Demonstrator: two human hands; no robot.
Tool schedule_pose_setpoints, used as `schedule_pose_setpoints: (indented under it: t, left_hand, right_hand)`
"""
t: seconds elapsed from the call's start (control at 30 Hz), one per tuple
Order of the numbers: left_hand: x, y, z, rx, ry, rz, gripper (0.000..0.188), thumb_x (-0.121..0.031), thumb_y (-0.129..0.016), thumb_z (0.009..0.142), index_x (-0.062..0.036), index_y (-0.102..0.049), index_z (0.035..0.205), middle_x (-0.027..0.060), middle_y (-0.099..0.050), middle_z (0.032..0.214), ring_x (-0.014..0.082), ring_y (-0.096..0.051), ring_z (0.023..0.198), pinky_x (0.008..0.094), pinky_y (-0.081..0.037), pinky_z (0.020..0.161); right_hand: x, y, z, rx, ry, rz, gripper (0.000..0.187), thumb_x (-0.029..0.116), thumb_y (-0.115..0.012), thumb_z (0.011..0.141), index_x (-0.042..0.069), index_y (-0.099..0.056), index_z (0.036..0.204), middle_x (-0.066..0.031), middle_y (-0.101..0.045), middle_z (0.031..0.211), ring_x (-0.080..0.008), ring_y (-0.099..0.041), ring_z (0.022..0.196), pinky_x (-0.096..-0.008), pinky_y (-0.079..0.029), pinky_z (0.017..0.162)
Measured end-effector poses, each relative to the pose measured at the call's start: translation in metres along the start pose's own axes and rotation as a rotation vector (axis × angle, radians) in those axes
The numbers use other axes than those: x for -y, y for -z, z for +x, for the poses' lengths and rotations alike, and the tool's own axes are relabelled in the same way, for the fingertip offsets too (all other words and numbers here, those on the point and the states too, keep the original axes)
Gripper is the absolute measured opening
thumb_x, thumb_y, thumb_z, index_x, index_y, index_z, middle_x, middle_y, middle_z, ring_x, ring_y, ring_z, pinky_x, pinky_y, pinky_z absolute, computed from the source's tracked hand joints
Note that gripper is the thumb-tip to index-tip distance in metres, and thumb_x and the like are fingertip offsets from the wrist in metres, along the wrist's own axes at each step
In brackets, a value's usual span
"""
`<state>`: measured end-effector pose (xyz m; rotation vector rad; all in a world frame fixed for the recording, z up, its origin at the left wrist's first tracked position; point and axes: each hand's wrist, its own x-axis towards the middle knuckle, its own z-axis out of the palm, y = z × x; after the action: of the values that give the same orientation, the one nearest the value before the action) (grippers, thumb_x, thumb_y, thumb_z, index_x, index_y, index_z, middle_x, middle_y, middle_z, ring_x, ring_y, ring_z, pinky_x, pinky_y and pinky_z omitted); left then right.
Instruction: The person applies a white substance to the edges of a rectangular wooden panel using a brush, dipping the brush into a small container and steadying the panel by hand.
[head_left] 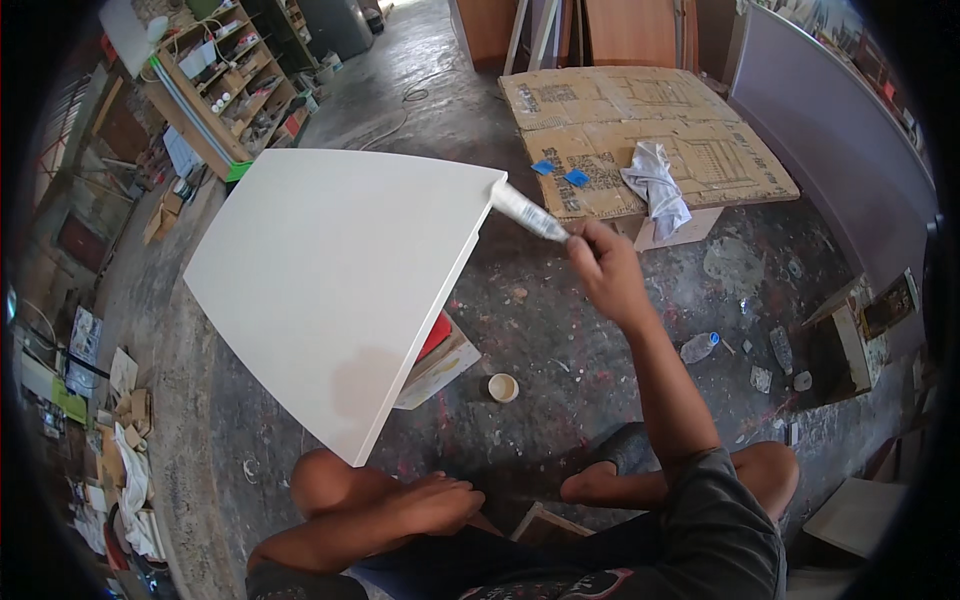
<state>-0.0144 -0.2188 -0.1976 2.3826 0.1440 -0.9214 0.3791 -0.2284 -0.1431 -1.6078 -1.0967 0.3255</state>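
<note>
A paintbrush point(533, 214) with a pale handle is pinched in my right hand point(606, 265). Its white-coated bristles touch the far right corner of a large white panel point(320, 250). The panel lies raised above the floor, over a box point(440, 372) with something red on it. My left hand point(436, 503) rests near my left knee, its fingers curled, and no object shows in it. Between my legs and the panel, a small tub point(503, 388) of whitish paint stands on the floor.
Flattened cardboard point(650, 120) lies on a support at the far right, with a white cloth point(656, 190) draped over its edge. Plastic bottles point(699, 347) litter the stained floor to the right. Shelves point(235, 80) stand far left, and a grey partition point(820, 140) runs along the right.
</note>
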Motion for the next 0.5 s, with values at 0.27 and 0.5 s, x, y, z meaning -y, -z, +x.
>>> schedule_pose_setpoints:
  t: [0.27,0.5]
  left_hand:
    - [0.001,-0.002,0.003,0.019,0.028,0.013,0.011,-0.012,-0.06,0.095,-0.0076,-0.065,0.104,0.0191,-0.07,0.106,0.0419,-0.07,0.107,0.0528,-0.053,0.089]
    - [-0.011,0.016,0.001,0.026,0.056,-0.033,0.018,-0.019,-0.055,0.1,-0.0088,-0.067,0.109,0.0196,-0.071,0.114,0.0428,-0.069,0.112,0.0545,-0.051,0.095]
  right_hand:
    - [0.017,0.005,-0.006,0.074,0.211,0.057,0.018,0.015,-0.06,0.104,-0.002,-0.068,0.104,-0.0045,-0.061,0.076,-0.0101,-0.053,0.074,-0.0316,-0.047,0.069]
    - [0.001,0.033,0.024,-0.009,0.079,-0.038,0.025,0.022,-0.063,0.1,0.001,-0.073,0.108,-0.0147,-0.069,0.079,-0.0202,-0.066,0.074,-0.0368,-0.052,0.072]
